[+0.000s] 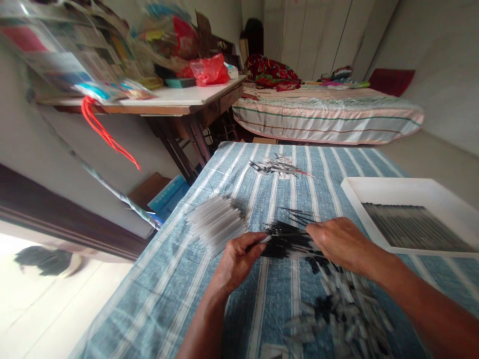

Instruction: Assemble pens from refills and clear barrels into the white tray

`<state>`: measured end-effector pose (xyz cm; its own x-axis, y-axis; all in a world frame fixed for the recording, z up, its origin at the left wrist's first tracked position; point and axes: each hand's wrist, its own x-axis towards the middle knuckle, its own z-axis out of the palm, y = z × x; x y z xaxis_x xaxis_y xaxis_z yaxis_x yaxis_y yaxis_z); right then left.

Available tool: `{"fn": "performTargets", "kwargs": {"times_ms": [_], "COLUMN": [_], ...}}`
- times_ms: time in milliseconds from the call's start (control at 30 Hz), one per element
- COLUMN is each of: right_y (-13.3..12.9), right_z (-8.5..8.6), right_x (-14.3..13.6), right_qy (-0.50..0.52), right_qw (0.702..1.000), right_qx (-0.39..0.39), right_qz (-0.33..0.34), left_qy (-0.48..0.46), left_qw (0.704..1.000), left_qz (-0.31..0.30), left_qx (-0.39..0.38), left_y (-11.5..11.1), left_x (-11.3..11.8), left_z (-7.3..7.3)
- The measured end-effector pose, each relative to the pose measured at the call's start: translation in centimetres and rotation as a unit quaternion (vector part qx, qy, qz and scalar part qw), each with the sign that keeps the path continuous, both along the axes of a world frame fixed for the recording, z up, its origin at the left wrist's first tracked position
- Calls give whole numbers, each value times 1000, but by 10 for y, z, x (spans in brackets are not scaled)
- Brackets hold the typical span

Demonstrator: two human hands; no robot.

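Note:
My left hand (pixel 239 259) is closed in a pinch, with the pale tip of a slim tube (pixel 266 239) showing at its fingertips. My right hand (pixel 333 243) has its fingers pressed together at the right side of a pile of thin black rods (pixel 286 237); what it grips is blurred and partly hidden. Left of my left hand lies a stack of translucent whitish tubes (pixel 217 222). Nearer to me, below my right hand, many small clear and black cap-like pieces (pixel 348 319) are heaped loosely.
A white tray (pixel 396 187) on the right holds a row of dark-filled slim sticks (pixel 411 224). A small scatter of thin pieces (pixel 279 167) lies at the far end of the striped tablecloth (pixel 239 299). Beyond stand a cluttered desk (pixel 179 99) and a bed (pixel 329 117).

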<state>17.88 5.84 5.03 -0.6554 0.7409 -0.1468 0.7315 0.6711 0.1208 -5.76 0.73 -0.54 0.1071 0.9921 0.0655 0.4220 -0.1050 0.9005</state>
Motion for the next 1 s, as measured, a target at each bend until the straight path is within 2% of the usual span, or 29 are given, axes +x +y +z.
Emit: {"fn": "performTargets", "kwargs": {"times_ms": [133,333,500,633,833,933,1000], "right_y": [0,-2,1,0,-25,-36,-40], "right_z": [-1,5,14,12,14,13,9], "right_x": [0,-3,-3,-8,-20,-18,-14], "right_qy": [-11,-16,-24,-7,97,131,86], "right_qw": [1000,998,996,995,984,976,980], "right_qx": [4,28,37,26,22,-44,-113], "right_qz": [9,45,73,100,151,166,141], "left_qy": [25,64,48,2,-48,-108,-150], "left_qw": [1000,996,995,992,994,992,987], "left_qz": [-7,-53,-79,-90,-73,-20,11], "left_qx": [11,5,-41,-82,-71,-65,-63], "left_y": [0,-1,-2,-3,-4,-4,-4], "left_x": [0,3,5,7,17,20,19], "left_z": [0,5,4,3,7,10,10]}}
